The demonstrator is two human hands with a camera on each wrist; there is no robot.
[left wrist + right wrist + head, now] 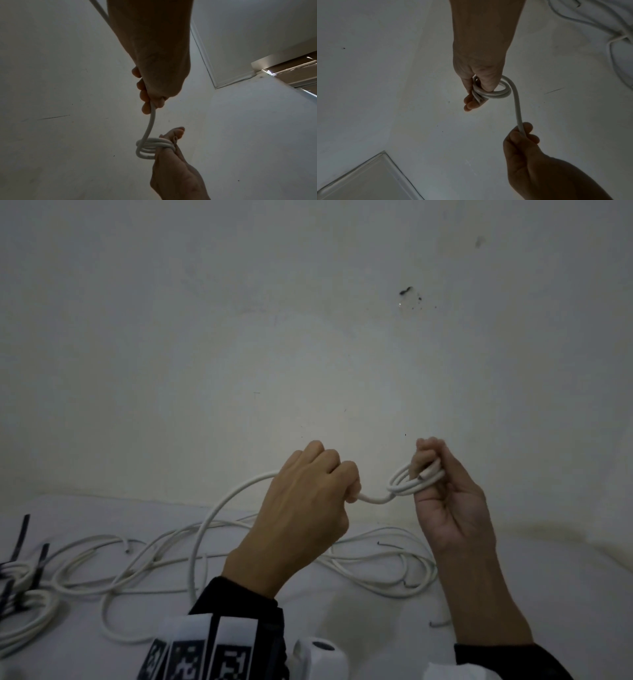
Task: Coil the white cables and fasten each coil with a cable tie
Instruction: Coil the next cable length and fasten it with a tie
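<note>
My right hand (442,484) is raised above the white surface and pinches a small coil (409,479) of white cable, two or three loops with the cut end sticking out by the thumb. The same coil (152,148) (494,93) shows in both wrist views. A short stretch of cable (371,498) runs from the coil to my left hand (308,501), whose fingers are curled round it. Behind the left hand the cable arcs up and drops to the surface. More white cables (144,563) lie loose and tangled below the hands.
Two coils bound with black cable ties (20,587) lie at the left edge, and loose black ties (21,537) sit just behind them. A pale wall (308,337) rises close behind the surface. Short dark wire scraps (390,545) lie among the cables.
</note>
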